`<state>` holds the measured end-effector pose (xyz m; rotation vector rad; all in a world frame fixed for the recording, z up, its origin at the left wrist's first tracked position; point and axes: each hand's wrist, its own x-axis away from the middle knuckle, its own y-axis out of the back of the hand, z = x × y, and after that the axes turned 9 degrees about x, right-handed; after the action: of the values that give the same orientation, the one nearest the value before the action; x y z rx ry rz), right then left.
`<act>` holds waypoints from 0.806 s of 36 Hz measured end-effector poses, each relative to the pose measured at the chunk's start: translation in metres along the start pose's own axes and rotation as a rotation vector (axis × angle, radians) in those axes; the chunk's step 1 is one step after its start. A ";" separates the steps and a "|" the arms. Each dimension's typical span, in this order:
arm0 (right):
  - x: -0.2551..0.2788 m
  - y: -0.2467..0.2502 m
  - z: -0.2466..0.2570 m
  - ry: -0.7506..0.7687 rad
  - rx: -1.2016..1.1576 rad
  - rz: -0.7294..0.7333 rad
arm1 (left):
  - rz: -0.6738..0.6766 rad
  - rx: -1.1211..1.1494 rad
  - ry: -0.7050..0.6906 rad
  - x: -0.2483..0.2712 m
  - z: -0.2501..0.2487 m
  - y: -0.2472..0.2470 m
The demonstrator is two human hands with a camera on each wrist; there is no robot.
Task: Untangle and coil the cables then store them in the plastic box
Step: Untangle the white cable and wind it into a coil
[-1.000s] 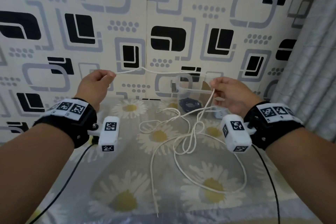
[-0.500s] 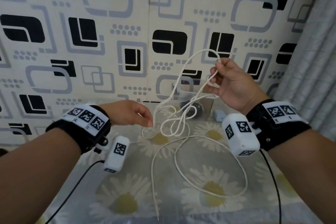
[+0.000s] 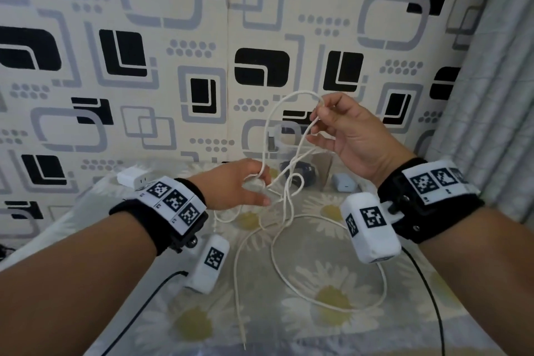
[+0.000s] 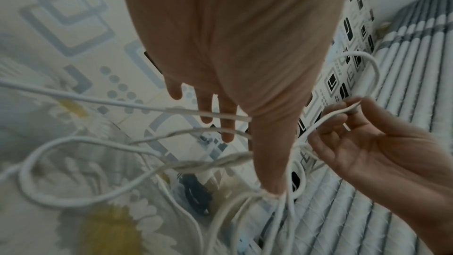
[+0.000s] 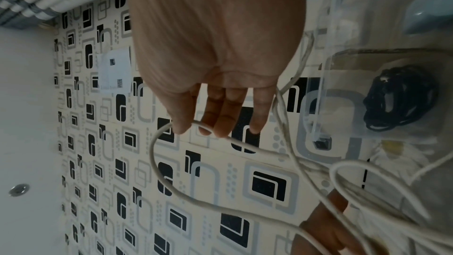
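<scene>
1. Where the white cable [image 3: 277, 243] crosses itself in front of your left hand [image 3: 231, 185], the strands overlap so thickly that you cannot tell which passes over which.
2. Left hand, low over the table: fingers loosely extended among the strands, thumb tip against the knot; whether it actually pinches the cable cannot be told.
3. Right hand [image 3: 355, 136], raised higher: thumb and fingertips pinch a loop of the cable, the other fingers slack.
4. Cable remainder: wide loops lie on the daisy-print cloth [image 3: 318, 321], one end [image 3: 244, 347] pointing toward you.
5. Plastic box [image 5: 343, 69], clear, stands at the wall behind the tangle, partly screened by your right hand; a coiled dark cable [image 5: 402, 98] lies inside.
6. Beside the box: a pale blue case [image 3: 344, 182]. Far left: a white charger [image 3: 133, 178].
</scene>
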<state>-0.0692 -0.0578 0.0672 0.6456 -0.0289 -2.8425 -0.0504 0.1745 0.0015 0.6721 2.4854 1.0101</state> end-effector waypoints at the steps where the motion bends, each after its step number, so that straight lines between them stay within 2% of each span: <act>1: 0.000 0.000 -0.001 -0.009 0.047 -0.029 | -0.041 -0.001 -0.003 -0.001 0.000 -0.001; 4: -0.001 0.000 -0.005 -0.044 0.204 -0.163 | -0.141 0.057 -0.031 -0.001 -0.004 0.002; 7: -0.003 0.002 -0.009 -0.096 0.250 -0.276 | -0.129 0.119 -0.063 0.001 -0.009 0.007; 13: -0.001 0.002 -0.011 -0.139 0.192 -0.257 | -0.152 0.301 -0.070 0.008 -0.013 0.014; 20: 0.001 -0.014 -0.018 -0.130 0.229 -0.193 | -0.196 0.168 -0.063 0.006 -0.018 0.013; 23: 0.000 -0.020 -0.021 -0.133 0.279 -0.234 | -0.253 0.158 -0.064 0.004 -0.019 0.013; 27: -0.002 -0.017 -0.024 -0.105 0.411 -0.385 | -0.348 0.157 -0.066 0.004 -0.016 0.017; 29: -0.003 -0.012 -0.024 -0.085 0.452 -0.409 | -0.381 0.193 -0.059 0.006 -0.013 0.020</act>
<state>-0.0593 -0.0447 0.0460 0.6771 -0.6398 -3.2868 -0.0557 0.1831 0.0241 0.2571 2.5455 0.6073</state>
